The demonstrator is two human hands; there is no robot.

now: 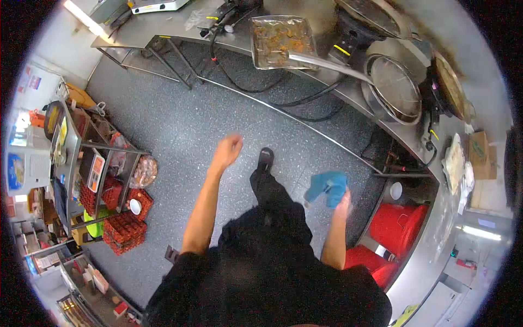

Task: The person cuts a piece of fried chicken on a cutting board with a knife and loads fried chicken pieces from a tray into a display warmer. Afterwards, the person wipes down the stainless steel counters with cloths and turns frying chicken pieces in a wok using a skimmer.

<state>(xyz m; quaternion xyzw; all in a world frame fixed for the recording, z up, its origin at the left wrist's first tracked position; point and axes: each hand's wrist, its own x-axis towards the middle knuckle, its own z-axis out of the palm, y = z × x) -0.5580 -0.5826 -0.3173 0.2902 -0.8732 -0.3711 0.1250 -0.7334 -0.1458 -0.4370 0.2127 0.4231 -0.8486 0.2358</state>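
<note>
My right hand (pixel 342 205) is closed around a bunched blue cloth (pixel 328 187), which hangs in folds over the floor to the right of my body. My left hand (pixel 226 151) is raised in front of me over the floor, its fingers curled in, and nothing shows in it. The left hand touches no object. One black slipper (pixel 265 158) shows below me, between the two hands.
Along the far side runs a metal counter (pixel 338 90) with a foil-lined tray (pixel 261 57), a long-handled strainer (pixel 393 82) and several pans. Red buckets (pixel 400 226) stand under it at right. Shelving (pixel 111 147) and stacked red egg trays (pixel 124 231) are at left.
</note>
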